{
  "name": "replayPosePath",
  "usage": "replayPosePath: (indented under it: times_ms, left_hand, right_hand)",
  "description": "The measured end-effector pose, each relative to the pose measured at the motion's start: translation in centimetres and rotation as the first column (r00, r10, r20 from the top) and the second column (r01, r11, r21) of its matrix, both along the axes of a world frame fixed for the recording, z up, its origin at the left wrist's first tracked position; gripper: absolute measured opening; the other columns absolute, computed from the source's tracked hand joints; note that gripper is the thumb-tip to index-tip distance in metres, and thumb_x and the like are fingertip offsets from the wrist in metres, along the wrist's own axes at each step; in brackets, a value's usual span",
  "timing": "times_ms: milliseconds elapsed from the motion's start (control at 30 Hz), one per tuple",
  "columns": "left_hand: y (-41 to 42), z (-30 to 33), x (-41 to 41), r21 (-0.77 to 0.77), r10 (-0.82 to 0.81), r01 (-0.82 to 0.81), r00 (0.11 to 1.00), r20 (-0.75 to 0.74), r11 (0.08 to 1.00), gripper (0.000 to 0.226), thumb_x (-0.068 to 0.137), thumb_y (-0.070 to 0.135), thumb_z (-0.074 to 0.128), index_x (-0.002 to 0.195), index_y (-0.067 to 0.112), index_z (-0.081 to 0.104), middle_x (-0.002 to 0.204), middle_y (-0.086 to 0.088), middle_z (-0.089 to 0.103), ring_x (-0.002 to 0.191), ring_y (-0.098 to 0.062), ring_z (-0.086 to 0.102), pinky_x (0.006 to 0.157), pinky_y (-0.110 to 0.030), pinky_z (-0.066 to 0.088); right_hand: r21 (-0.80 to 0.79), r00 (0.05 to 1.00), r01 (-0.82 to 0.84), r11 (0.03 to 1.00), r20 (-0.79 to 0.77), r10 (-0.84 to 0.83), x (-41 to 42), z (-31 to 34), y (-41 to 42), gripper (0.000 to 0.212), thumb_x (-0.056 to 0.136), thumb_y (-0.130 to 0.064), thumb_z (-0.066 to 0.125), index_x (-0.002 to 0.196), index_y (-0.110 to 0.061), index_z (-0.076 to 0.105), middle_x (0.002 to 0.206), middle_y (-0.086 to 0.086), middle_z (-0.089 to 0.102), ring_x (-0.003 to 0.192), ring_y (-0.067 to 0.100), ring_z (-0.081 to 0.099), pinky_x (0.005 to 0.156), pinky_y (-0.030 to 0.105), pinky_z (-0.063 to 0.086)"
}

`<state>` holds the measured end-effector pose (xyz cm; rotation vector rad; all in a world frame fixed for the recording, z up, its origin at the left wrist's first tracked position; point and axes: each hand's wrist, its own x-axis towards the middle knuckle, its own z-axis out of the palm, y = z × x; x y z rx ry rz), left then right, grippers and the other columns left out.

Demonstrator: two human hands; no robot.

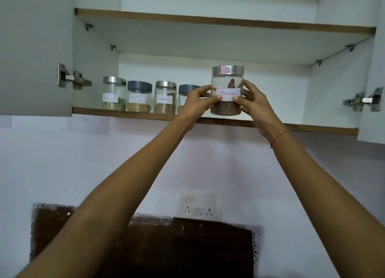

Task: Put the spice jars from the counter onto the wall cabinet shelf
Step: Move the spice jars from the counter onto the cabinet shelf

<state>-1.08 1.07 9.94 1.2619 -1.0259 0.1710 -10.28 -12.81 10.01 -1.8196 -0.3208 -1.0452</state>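
A clear jar with a steel lid and a white label reading "Cinnamon" [227,84] is held up at the front edge of the lower cabinet shelf [125,113]. My left hand [198,99] grips its left side and my right hand [253,103] grips its right side, both thumbs on the label. Whether the jar's base touches the shelf I cannot tell. Several labelled spice jars stand in a row on the shelf to the left: a steel-lidded one [114,93], a grey-lidded one [139,96], another steel-lidded one [165,97], and a grey-lidded one [184,94] partly hidden behind my left hand.
Both cabinet doors stand open, the left door [33,48] and the right door [375,69], with metal hinges. An upper shelf [208,20] runs above. The shelf space right of the cinnamon jar is bare. A switch and socket panel [200,207] sits on the wall below.
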Motion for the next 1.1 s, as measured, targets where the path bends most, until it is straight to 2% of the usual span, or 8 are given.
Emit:
replayPosePath:
  times_ms: [100, 300, 400, 600, 733, 867, 1000, 1100]
  left_hand:
    - [-2.0, 1.7, 2.3, 0.079, 0.106, -0.104, 0.994, -0.027, 0.991, 0.052, 0.083, 0.011, 0.067, 0.131, 0.003, 0.049, 0.116, -0.011, 0.061, 0.108, -0.019, 0.056, 0.098, -0.034, 0.047]
    - [-4.6, 4.2, 6.0, 0.291, 0.207, -0.165, 0.971, -0.118, 0.942, 0.04, 0.083, -0.004, 0.062, 0.122, -0.003, 0.055, 0.126, -0.017, 0.059, 0.115, -0.029, 0.057, 0.102, -0.038, 0.046]
    - [-5.5, 4.0, 7.8, 0.346, 0.283, -0.226, 0.951, -0.122, 0.91, 0.016, 0.089, -0.008, 0.045, 0.091, 0.001, 0.059, 0.108, -0.02, 0.059, 0.096, -0.026, 0.057, 0.087, -0.03, 0.048]
    - [-6.4, 3.3, 9.6, 0.419, 0.293, -0.244, 0.954, -0.057, 0.875, 0.021, 0.089, -0.007, 0.037, 0.077, 0.008, 0.048, 0.078, -0.005, 0.047, 0.064, -0.01, 0.045, 0.059, -0.018, 0.04]
    - [-7.0, 3.2, 9.9, 0.435, 0.284, -0.231, 0.957, -0.062, 0.87, 0.025, 0.087, -0.003, 0.037, 0.104, -0.002, 0.055, 0.09, -0.013, 0.052, 0.082, -0.022, 0.049, 0.074, -0.031, 0.042]
    - [-7.3, 2.8, 9.8, 0.423, 0.453, -0.465, 0.881, 0.136, 0.778, 0.029, 0.092, 0.006, 0.038, 0.111, -0.007, 0.057, 0.109, -0.022, 0.061, 0.095, -0.031, 0.058, 0.078, -0.037, 0.046]
    - [-7.4, 1.9, 8.6, 0.244, 0.643, -0.699, 0.714, 0.277, 0.672, 0.025, 0.093, 0.008, 0.04, 0.101, -0.002, 0.061, 0.105, -0.019, 0.064, 0.095, -0.033, 0.061, 0.078, -0.038, 0.048]
    - [-6.9, 0.5, 7.0, 0.013, 0.633, -0.706, 0.643, 0.431, 0.708, 0.034, 0.092, 0.005, 0.038, 0.122, 0.004, 0.056, 0.12, -0.018, 0.061, 0.107, -0.031, 0.059, 0.091, -0.039, 0.048]
  right_hand:
    - [0.054, 0.998, 0.004, 0.999, -0.058, -0.001, 2.6, 1.5, -1.6, 0.051, 0.089, -0.002, 0.054, 0.136, -0.017, 0.039, 0.126, 0.006, 0.056, 0.108, 0.014, 0.055, 0.076, 0.017, 0.049]
    - [0.125, 0.962, 0.029, 0.992, -0.272, 0.006, 7.5, 2.4, -4.5, 0.056, 0.087, 0.001, 0.055, 0.138, -0.011, 0.035, 0.133, 0.015, 0.051, 0.108, 0.02, 0.053, 0.088, 0.031, 0.045]
    - [0.079, 0.943, 0.07, 0.994, -0.331, -0.04, 9.6, 2.9, -5.3, 0.058, 0.087, 0.006, 0.054, 0.139, -0.011, 0.034, 0.133, 0.017, 0.05, 0.11, 0.022, 0.052, 0.088, 0.031, 0.044]
    - [0.083, 0.902, 0.111, 0.99, -0.426, -0.066, 13.3, 3.6, -6.2, 0.051, 0.089, 0.003, 0.049, 0.136, -0.015, 0.036, 0.134, 0.013, 0.05, 0.118, 0.026, 0.05, 0.088, 0.033, 0.042]
    - [0.018, 0.878, 0.175, 0.984, -0.456, -0.147, 14.7, 3.6, -6.7, 0.05, 0.091, 0.0, 0.048, 0.136, -0.017, 0.036, 0.132, 0.013, 0.051, 0.105, 0.021, 0.053, 0.088, 0.033, 0.043]
    - [-0.009, 0.857, 0.216, 0.976, -0.478, -0.194, 14.5, 3.5, -6.6, 0.056, 0.091, 0.0, 0.049, 0.141, -0.012, 0.028, 0.139, 0.013, 0.045, 0.122, 0.027, 0.049, 0.094, 0.034, 0.044]
    - [-0.103, 0.844, 0.46, 0.882, -0.257, -0.471, 12.7, 3.1, -5.8, 0.052, 0.091, 0.0, 0.043, 0.141, -0.006, 0.032, 0.143, 0.016, 0.04, 0.127, 0.029, 0.044, 0.105, 0.033, 0.039]
    - [-0.17, 0.766, 0.641, 0.749, 0.069, -0.639, 10.4, 1.2, -3.9, 0.046, 0.092, -0.004, 0.042, 0.137, -0.007, 0.039, 0.141, 0.013, 0.045, 0.129, 0.026, 0.042, 0.103, 0.027, 0.032]
